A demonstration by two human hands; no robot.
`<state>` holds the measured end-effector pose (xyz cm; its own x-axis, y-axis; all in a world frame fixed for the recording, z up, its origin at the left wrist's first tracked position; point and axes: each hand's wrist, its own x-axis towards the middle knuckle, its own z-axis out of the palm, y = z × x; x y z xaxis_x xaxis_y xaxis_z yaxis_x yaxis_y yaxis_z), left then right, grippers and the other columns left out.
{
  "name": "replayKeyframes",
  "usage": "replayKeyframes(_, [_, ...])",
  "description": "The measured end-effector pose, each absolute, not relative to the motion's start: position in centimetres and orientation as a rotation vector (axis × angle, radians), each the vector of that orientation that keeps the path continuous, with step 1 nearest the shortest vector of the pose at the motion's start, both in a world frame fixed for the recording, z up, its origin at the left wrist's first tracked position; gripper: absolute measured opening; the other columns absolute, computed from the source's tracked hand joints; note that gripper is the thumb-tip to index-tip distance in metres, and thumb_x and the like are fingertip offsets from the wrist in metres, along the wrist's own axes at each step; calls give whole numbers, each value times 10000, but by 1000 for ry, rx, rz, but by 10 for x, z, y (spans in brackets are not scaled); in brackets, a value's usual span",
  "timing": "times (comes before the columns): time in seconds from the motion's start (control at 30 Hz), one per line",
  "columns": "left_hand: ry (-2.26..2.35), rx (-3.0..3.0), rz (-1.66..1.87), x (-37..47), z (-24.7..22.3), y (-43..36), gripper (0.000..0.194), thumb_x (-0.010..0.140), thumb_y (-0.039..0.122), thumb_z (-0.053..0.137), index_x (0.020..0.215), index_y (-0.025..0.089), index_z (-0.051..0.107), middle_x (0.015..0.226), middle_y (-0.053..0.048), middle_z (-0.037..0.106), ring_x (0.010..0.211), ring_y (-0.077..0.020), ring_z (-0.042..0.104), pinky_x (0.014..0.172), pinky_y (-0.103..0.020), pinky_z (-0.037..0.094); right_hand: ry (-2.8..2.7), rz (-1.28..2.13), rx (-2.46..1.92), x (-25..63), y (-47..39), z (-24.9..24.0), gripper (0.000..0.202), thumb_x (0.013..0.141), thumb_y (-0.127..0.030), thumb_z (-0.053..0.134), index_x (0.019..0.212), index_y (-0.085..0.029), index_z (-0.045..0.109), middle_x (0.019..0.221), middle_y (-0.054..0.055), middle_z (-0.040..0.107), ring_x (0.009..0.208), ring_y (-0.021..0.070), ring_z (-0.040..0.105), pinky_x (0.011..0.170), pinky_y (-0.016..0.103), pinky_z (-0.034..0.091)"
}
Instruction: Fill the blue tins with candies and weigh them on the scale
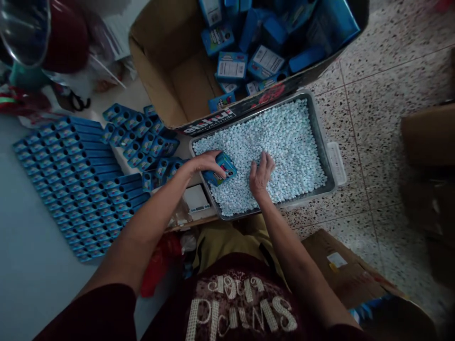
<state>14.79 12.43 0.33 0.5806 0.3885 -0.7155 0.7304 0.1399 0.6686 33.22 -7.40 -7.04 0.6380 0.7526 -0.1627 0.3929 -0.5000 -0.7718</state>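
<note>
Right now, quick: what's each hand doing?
Left hand: closed around a small blue box.
Right hand: loosely open, fingers down on the pale pellets; whether it holds any can't be told.

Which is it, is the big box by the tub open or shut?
Open. Nothing covers the top of the big box, and blue packs show inside it.

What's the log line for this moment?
left hand: holds blue box | right hand: in white pellets | tray: under both hands
</note>
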Motion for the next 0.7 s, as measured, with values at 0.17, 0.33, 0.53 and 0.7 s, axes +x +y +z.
replayKeyframes(0.17, [889,1528,-219,164,-18,115,839,494,449,1025,1266,245,765,1350,-30,790,1298,-320,697,1171,-401,516,-817,627,-2090,324,-68,-75,634,1065,-480,364,1574,-191,608,1606,199,586,1572,339,461,1366,660,245])
replayKeyframes(0.33, [823,1516,-225,203,-31,101,834,481,447,1032,1223,192,751,1293,-77,789,1241,-359,694,1096,-437,550,-614,672,-2022,328,-70,-70,656,1050,-480,338,1549,-173,633,1655,185,586,1589,302,473,1367,625,295])
replayKeyframes(0.53, [699,1523,-137,232,-9,80,856,502,398,1043,1265,195,712,1330,-118,759,1307,-410,680,1150,-523,540,-141,741,-1724,340,-64,-58,503,998,-536,476,1230,-195,764,1363,141,770,1375,289,672,1211,512,532])
replayKeyframes(0.7, [571,1892,141,212,27,69,828,628,335,1019,1364,278,644,1461,-113,673,1388,-379,641,1214,-535,509,458,1026,-1120,353,-45,-56,244,929,-462,650,911,-227,710,872,26,760,861,193,748,844,357,655])
